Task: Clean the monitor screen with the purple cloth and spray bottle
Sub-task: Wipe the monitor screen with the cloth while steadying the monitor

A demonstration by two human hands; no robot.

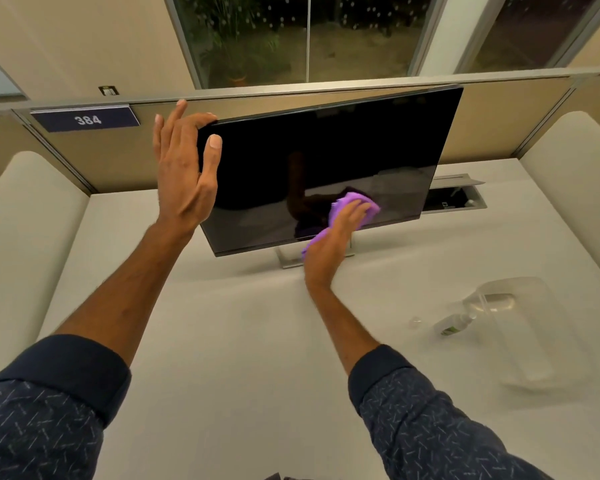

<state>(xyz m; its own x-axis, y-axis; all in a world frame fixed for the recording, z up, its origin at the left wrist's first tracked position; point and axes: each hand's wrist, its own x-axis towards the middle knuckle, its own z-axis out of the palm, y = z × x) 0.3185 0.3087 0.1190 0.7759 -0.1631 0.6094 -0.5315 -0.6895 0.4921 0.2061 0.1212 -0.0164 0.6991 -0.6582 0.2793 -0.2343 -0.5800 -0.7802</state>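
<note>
- While wiping low on the glass, best to keep the right hand flat, fingers together and pressed on the purple cloth, so the cloth stays spread between palm and monitor screen rather than bunched; seems the cloth already bulges past the fingertips and trails below the heel of the hand.
- Nearer than that hand and off to its right: spray bottle lying on its side on the bench, well apart from both hands, touching or resting against a clear plastic tray; a small clear cap just beside it. No need for it during this pass, judging by the cloth already on the glass.
- Just under the right hand: monitor stand, so worth stopping strokes short of the bottom bezel to avoid snagging cloth on it.
- Up and left of the wiping hand: left hand clamped on the upper left corner of the monitor, thumb on the front edge, fingers curled over the top and behind. Good brace; steady counter-pressure advised, since the panel looks tilted and could rock under the wipe. Thumb on the glass likely to leave a mark, so worth wiping that corner last.
- Beyond both hands: partition with a "384" plate, windows farther still.
</note>
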